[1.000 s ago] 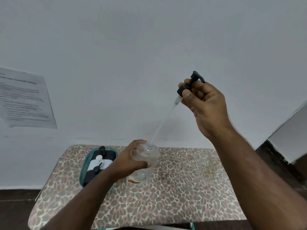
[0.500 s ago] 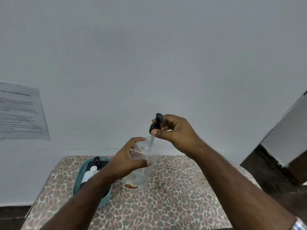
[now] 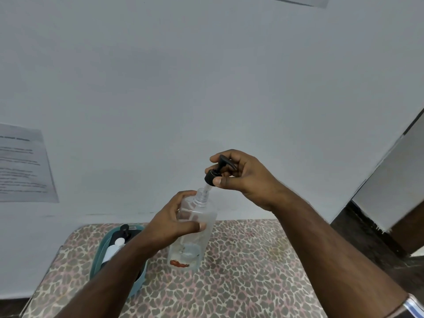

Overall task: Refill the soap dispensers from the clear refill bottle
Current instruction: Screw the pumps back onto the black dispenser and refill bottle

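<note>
Right hand grip: my right hand (image 3: 243,177) pinches the black pump head (image 3: 216,172) between thumb and curled fingers, with the spout poking up past my forefinger.
Pump position: the collar sits just above the bottle's open threaded neck (image 3: 202,195), tilted a little, not screwed on; the white stem below the collar reaches down into the neck.
Left hand grip: my left hand (image 3: 171,223) wraps round the upper body of the clear bottle (image 3: 193,235), thumb across the front, fingers behind it.
Bottle: it stands upright on the table, its base on the cloth; a little clear liquid lies at the bottom, and there is a small red mark low on the front.
Table: a leopard-print cloth (image 3: 241,271) covers it, and it is pushed against a pale wall.
Basket: a teal basket (image 3: 137,284) sits just left of the bottle, partly hidden by my left forearm; inside it I see a black pump top (image 3: 125,228) and a white bottle (image 3: 113,249).
Wall: a printed sheet of paper (image 3: 21,166) hangs at the left; the text is too blurred to read.
Right wrist: a metal band (image 3: 414,306) shows at the frame's edge.
</note>
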### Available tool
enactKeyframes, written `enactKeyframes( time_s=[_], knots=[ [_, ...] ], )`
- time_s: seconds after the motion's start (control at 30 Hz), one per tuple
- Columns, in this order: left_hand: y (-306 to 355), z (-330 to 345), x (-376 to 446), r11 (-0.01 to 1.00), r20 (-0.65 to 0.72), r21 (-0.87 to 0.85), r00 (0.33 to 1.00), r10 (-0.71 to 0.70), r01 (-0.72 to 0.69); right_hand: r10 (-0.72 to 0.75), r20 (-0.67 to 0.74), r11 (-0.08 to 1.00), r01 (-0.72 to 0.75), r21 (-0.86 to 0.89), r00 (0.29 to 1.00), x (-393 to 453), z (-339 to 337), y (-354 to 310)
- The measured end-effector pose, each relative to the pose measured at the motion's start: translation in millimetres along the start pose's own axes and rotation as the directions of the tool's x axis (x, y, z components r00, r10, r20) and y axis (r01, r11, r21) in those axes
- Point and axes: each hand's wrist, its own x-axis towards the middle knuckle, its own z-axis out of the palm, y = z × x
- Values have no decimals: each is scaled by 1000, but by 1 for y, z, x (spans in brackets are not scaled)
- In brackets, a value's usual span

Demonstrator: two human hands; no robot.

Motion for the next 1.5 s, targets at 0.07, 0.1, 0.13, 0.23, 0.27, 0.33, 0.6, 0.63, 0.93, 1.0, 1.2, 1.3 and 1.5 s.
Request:
enactKeyframes(
  time_s=[0.07, 0.1, 0.13, 0.23, 0.27, 0.33, 0.6, 0.63, 0.93, 1.0, 1.2, 1.3, 1.5],
  knots=[
    [2, 0, 0, 1000, -3, 8, 1000, 6, -6, -4, -1, 1000, 4, -29, 1000, 0, -3, -2],
    [2, 1, 0, 1000, -5, 10, 1000, 9, -9, -7, -7, 999, 6, -44, 1000, 0, -4, -2],
    [3, 1, 0, 1000, -8, 10, 1000, 12, -12, -8, -12, 998, 7, -62, 1000, 1, -4, -2],
    [6, 1, 1, 1000, -11, 11, 1000, 29, -28, 3, 15, 991, -1, -133, 1000, 3, -2, -3],
    [9, 1, 2, 999, -13, 12, 999, 36, -36, 7, 28, 987, -2, -160, 1000, 3, -1, -2],
    [13, 3, 3, 998, -23, 11, 998, 58, -57, 15, 29, 980, -9, -198, 999, 5, 3, -1],
    [22, 8, 8, 997, -51, 3, 995, 81, -81, 28, -4, 969, -28, -245, 1000, 6, 8, 2],
    [22, 9, 8, 997, -55, 5, 996, 75, -75, 41, 10, 981, -39, -188, 999, 5, 6, 2],
    [24, 13, 10, 997, -120, 22, 990, 74, -72, 17, -126, 982, -41, -186, 992, 6, 11, 8],
    [24, 13, 11, 997, -131, 25, 989, 70, -67, 42, -85, 994, -50, -94, 995, 5, 9, 7],
    [24, 13, 10, 997, -162, 41, 984, 71, -65, 31, -165, 978, -64, -197, 986, 8, 14, 10],
    [23, 12, 11, 998, -160, 45, 985, 60, -53, 62, -99, 992, -73, -107, 993, 8, 11, 10],
    [24, 12, 10, 997, -168, 39, 983, 68, -62, 55, -165, 991, -75, -115, 985, 8, 15, 11]
  ],
)
